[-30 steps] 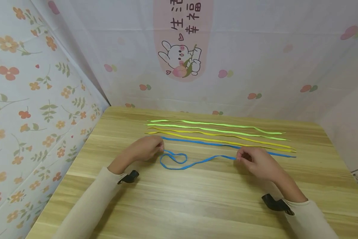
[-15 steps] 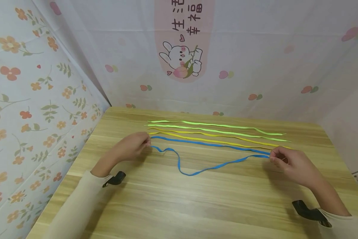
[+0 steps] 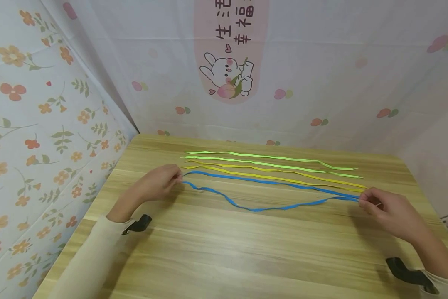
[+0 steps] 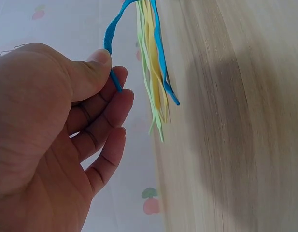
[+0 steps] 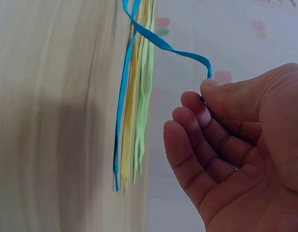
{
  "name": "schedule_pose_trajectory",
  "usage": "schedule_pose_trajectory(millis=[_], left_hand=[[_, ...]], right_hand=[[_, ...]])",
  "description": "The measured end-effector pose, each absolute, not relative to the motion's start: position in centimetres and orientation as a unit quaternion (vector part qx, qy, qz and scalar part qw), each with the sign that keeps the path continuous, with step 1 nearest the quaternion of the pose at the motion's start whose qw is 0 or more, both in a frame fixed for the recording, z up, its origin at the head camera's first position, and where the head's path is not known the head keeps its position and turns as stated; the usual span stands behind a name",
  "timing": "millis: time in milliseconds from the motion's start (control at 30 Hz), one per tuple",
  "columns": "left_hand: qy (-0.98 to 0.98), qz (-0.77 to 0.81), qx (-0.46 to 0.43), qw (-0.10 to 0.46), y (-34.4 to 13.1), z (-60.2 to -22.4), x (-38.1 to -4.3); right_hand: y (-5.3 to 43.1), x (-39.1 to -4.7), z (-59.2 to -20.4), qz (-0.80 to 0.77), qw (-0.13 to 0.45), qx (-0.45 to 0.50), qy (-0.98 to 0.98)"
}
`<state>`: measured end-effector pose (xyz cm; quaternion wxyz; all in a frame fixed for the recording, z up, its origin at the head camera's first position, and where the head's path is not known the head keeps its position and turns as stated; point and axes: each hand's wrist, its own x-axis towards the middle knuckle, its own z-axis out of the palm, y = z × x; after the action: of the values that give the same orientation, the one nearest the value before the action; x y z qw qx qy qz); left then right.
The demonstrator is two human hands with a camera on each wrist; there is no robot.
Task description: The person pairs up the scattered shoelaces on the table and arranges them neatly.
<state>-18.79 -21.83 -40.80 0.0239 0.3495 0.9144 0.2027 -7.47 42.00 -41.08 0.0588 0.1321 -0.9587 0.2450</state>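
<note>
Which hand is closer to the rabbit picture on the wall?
Left. The left hand is below and slightly left of the rabbit picture; the right hand is far off to its right.

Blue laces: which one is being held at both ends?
The nearer blue lace, wavy and pinched by the left hand and right hand; the other blue lace lies straight, untouched.

Overhead head view, close wrist views

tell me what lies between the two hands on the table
In the head view, the slack blue strip spans from the left hand to the right hand, each pinching an end; below it lies bare table.
</note>
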Motion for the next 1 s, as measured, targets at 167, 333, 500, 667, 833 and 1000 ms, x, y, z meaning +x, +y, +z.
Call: schedule_pose_trajectory(millis=[167, 333, 500, 667, 833, 1000], left_hand=[[0.917, 0.203, 0.342, 0.025, -22.2, -40.8, -18.6], [0.918, 0.213, 0.334, 0.023, -22.6, -40.7, -18.5], [0.920, 0.218, 0.325, 0.029, -23.0, -40.6, -18.6], [0.923, 0.219, 0.315, 0.031, -23.6, -40.7, -18.9], [0.929, 0.217, 0.298, 0.034, -24.1, -40.6, -19.1], [0.932, 0.215, 0.291, 0.036, -24.6, -40.3, -19.3]], right_hand=[[43.1, -7.1, -41.2, 0.233, 0.039, 0.109, -0.965], [44.1, -6.8, -41.3, 0.228, 0.035, 0.091, -0.969], [45.0, -6.5, -41.3, 0.220, 0.037, 0.080, -0.972], [45.7, -6.2, -41.2, 0.214, 0.040, 0.073, -0.973], [46.5, -6.1, -41.1, 0.209, 0.041, 0.067, -0.975], [47.2, -6.0, -40.9, 0.206, 0.052, 0.066, -0.975]])
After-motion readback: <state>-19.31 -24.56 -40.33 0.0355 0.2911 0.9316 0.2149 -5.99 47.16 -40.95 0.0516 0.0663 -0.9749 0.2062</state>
